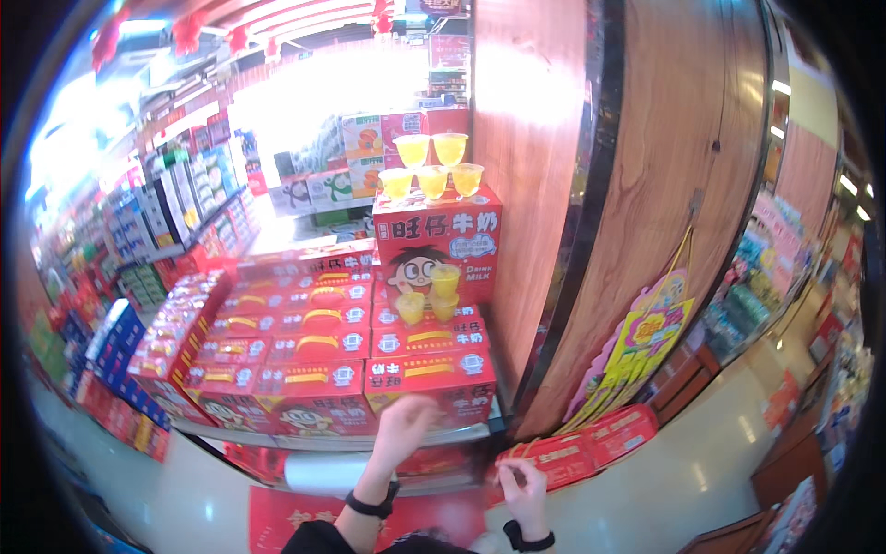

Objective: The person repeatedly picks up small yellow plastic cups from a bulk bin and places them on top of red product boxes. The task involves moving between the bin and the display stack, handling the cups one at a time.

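Note:
My left hand (407,424) is raised in front of the near red milk carton (429,384). It is blurred, with curled fingers, and I cannot tell if it holds anything. Lower and to the right, my right hand (524,481) has its thumb and fingertips close together; anything between them is too small to make out. Beyond the hands, clear cups of yellow jelly or drink (444,282) stand on the stacked cartons, one on top of two. Higher up, an upright milk carton (437,225) bears more such cups (432,181), two resting above a row of three.
A wood-panelled pillar (533,173) rises right of the cartons. Yellow hanging packs (647,339) are on its side, and red gift boxes (588,443) lie at its foot. Pink-wrapped packages (183,315) line the display's left side. A red mat (291,516) covers floor below the shelf edge (450,436).

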Demonstrator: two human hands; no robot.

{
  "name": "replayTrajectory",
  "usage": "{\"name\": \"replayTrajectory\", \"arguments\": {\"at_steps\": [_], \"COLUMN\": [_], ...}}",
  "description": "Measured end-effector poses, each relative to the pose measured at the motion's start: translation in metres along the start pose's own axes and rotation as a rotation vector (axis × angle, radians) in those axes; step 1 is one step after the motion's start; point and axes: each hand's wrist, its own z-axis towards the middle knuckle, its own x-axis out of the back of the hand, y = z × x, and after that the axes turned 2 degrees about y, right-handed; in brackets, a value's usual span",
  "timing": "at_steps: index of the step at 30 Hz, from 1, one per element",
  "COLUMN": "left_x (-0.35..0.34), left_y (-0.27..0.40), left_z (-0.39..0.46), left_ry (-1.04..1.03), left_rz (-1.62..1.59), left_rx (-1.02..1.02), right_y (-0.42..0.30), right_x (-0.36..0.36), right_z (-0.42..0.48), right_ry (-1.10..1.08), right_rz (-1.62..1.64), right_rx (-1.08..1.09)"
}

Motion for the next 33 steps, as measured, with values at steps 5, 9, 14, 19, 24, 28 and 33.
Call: {"name": "replayTrajectory", "arguments": {"at_steps": [5,9,14,19,24,28,33], "left_x": [0.012,0.005,-0.005,-0.024,-0.027,-0.022,-0.016], "left_y": [0.012,-0.001,-0.026,-0.043,-0.075,-0.055,-0.041], "left_z": [0.063,0.121,0.165,0.203,0.224,0.222,0.195], "left_ry": [0.186,0.241,0.195,0.227,0.128,0.13,0.168], "left_rz": [0.245,0.196,-0.062,-0.253,-0.443,-0.591,-0.321], "left_rx": [-0.173,-0.187,0.011,0.058,0.16,0.178,0.035], "right_y": [-0.025,-0.046,-0.034,-0.012,-0.003,-0.014,-0.034], "right_x": [-0.05,-0.064,-0.09,-0.125,-0.155,-0.153,-0.138], "right_z": [0.075,0.139,0.227,0.282,0.311,0.304,0.264], "right_ry": [-0.161,-0.091,-0.055,0.018,-0.222,-0.112,0.018], "right_rz": [-0.009,0.149,0.155,0.053,0.219,0.157,-0.357], "right_rx": [0.218,0.207,0.198,0.189,-0.133,-0.128,0.295]}}
